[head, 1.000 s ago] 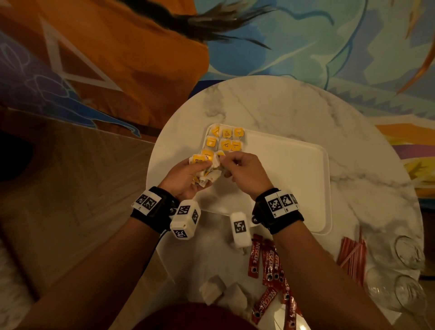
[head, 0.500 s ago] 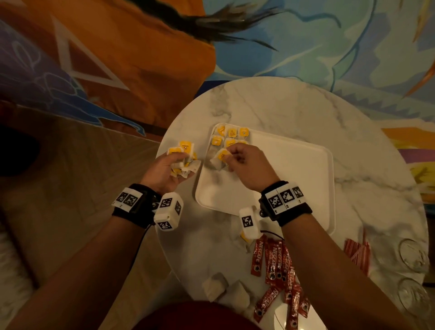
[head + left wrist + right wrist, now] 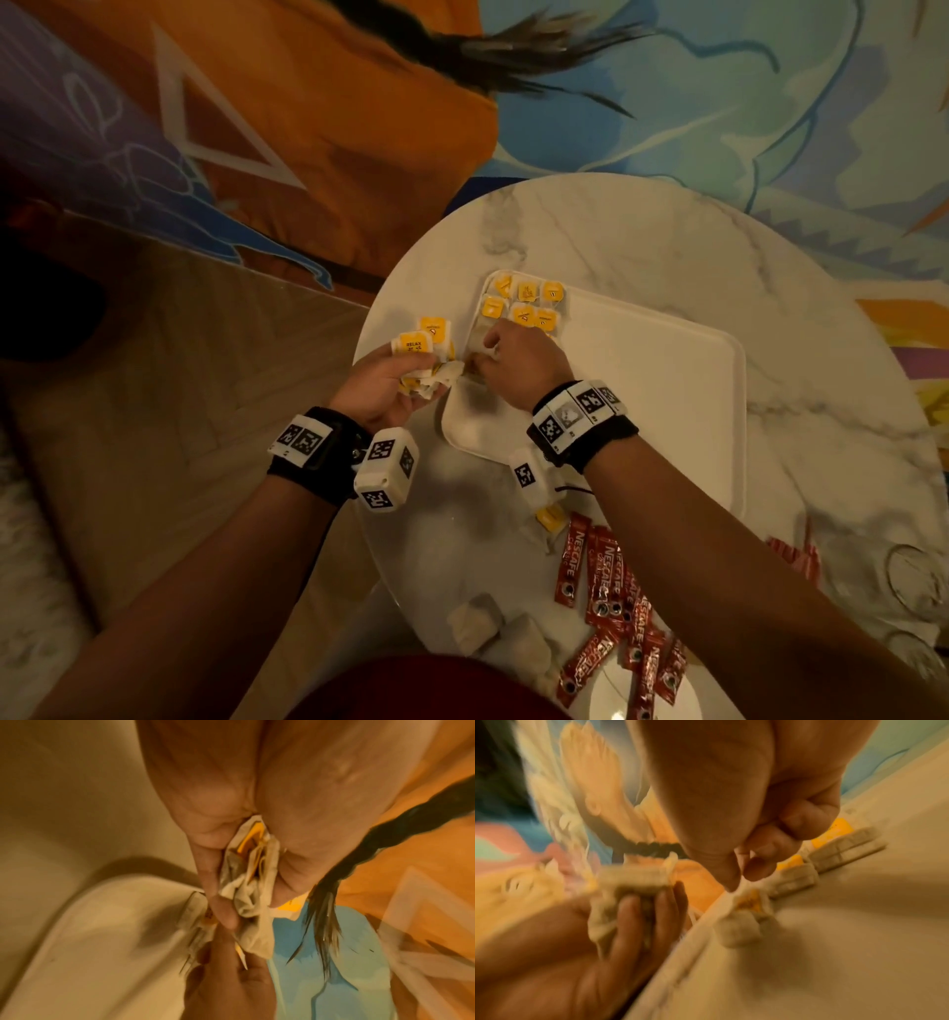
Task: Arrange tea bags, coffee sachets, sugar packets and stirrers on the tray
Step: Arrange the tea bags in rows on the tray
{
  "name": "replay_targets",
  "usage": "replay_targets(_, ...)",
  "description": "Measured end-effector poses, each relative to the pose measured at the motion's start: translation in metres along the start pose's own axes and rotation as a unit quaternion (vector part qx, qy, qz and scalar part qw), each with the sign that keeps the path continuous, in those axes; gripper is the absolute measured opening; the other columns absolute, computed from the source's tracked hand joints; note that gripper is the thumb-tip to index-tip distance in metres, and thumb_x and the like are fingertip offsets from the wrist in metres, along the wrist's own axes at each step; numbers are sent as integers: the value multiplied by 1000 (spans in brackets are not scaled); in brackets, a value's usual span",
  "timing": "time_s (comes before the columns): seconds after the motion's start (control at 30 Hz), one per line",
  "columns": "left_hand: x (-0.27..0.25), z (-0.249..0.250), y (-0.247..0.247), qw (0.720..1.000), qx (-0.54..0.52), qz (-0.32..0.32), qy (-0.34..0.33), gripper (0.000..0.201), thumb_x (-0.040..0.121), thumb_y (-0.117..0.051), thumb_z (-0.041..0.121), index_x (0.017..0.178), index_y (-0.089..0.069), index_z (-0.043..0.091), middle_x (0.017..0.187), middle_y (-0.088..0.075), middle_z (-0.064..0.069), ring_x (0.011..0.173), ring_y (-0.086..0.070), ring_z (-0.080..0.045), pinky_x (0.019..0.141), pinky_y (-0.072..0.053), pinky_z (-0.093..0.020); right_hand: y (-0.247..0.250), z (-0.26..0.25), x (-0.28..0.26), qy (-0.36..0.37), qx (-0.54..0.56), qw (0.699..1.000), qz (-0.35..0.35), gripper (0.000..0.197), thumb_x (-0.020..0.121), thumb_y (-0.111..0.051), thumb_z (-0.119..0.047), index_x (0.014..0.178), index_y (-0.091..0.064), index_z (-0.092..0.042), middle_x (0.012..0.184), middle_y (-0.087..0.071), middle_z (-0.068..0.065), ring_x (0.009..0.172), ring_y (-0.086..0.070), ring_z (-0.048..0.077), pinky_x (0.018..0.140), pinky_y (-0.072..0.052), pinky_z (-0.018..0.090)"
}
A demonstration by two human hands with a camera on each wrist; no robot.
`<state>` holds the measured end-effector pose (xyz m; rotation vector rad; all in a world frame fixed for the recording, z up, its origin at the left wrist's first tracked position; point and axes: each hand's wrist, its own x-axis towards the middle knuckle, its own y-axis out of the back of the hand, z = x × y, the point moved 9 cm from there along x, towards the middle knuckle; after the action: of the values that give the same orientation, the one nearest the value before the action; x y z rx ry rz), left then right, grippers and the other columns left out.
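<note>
Tea bags with yellow square tags and white paper pouches (image 3: 525,304), laid in two rows at far left corner of white rectangular plastic tray (image 3: 667,390). Left hand (image 3: 382,383) just off tray's left edge, fingers curled round crumpled bunch of more yellow-tagged tea bags (image 3: 253,882). Right hand (image 3: 518,360) over same tray corner, thumb and forefinger pinching single tea bag (image 3: 744,914) resting just inside rim. Red Nescafe coffee sachets (image 3: 611,591) scattered near tray's front edge on round white marble table (image 3: 642,231). Red stirrers (image 3: 793,557), blurred, beyond tray's front right corner.
</note>
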<state>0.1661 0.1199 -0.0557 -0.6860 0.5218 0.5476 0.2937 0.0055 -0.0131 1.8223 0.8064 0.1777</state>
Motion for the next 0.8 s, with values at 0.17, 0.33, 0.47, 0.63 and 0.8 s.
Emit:
replay_targets(0.17, 1, -7, -14, 999, 31, -27, 9, 38, 91, -60, -3, 129, -58, -3, 109, -68, -21, 83, -72, -28, 69, -60, -37, 14, -1, -4, 35, 279, 959, 35, 23, 96, -62, -38, 100, -73, -18, 80, -66, -11, 76, -61, 6, 77, -49, 25)
replay_targets(0.33, -3, -16, -36, 996, 45, -71, 25, 38, 89, -62, -2, 127, -60, 0, 110, -69, -19, 86, -73, -27, 68, -59, -36, 22, -7, -14, 74, 333, 939, 35, 13, 95, -67, -26, 84, -70, -19, 73, -64, -13, 65, -58, 0, 71, -50, 28)
replay_targets(0.47, -1, -23, -39, 997, 39, -64, 32, 47, 87, -64, -4, 133, -56, -4, 121, -65, -23, 97, -71, -30, 75, -59, -40, 54, 10, -20, 56, 387, 915, 98, 14, 98, -63, -21, 90, -67, -10, 71, -62, -6, 52, -62, 14, 55, -52, 29)
replay_targets(0.63, 5, -16, -29, 998, 52, -44, 12, 30, 85, -65, 0, 111, -67, 15, 100, -71, -9, 85, -73, -24, 66, -58, -35, 70, 35, -26, 50, 358, 926, 108, 14, 98, -62, -24, 91, -66, -12, 72, -67, 0, 51, -62, 15, 56, -50, 29)
replay_targets(0.8, 12, -11, -12, 999, 54, -2, 3, 25, 91, -61, -1, 109, -66, 15, 89, -71, -7, 75, -72, -23, 61, -57, -33, 30, 45, -33, 19, 293, 956, 7, 14, 99, -61, -25, 91, -65, -14, 68, -68, -3, 50, -62, 12, 52, -45, 18)
